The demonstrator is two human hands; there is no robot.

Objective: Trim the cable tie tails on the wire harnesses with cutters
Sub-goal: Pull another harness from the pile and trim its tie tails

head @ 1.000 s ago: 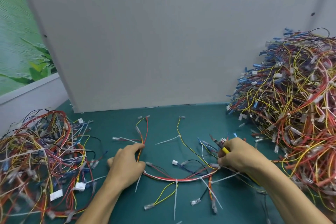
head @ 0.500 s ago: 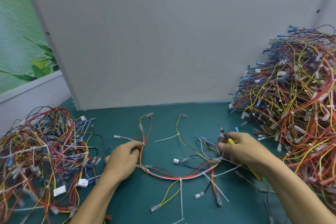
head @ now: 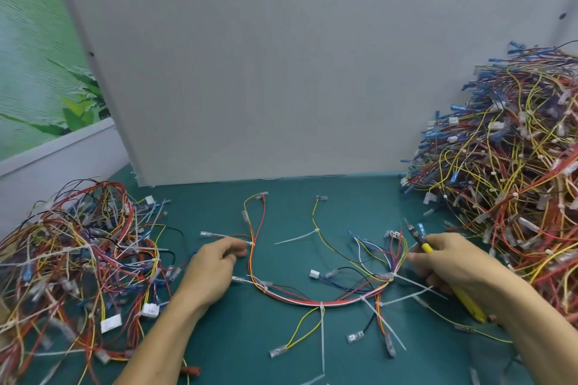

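Yellow cutters [head: 426, 247] (slim) in right hand [head: 455, 264]

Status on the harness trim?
Right hand grips cutters, blades clear of ties. Left hand holds harness. Tie tails untrimmed. Wire piles flank, not blocking.

**A:** What can't be made out here?

**B:** The right grip [head: 450, 262] covers the middle of the yellow-handled cutters [head: 427, 248]. Their dark tip is too small to show whether the blades are apart. The left grip [head: 212, 269] curls its fingertips under, so whether they pinch a wire of the harness [head: 312, 302] is unclear.

**A:** And at the edges?

**B:** The right-hand pile of harnesses [head: 516, 181] runs off the right edge. The blurred left-hand pile [head: 78, 259] runs off the left and bottom. Both forearms and one white cable tie tail [head: 312, 379] are cut by the bottom edge.
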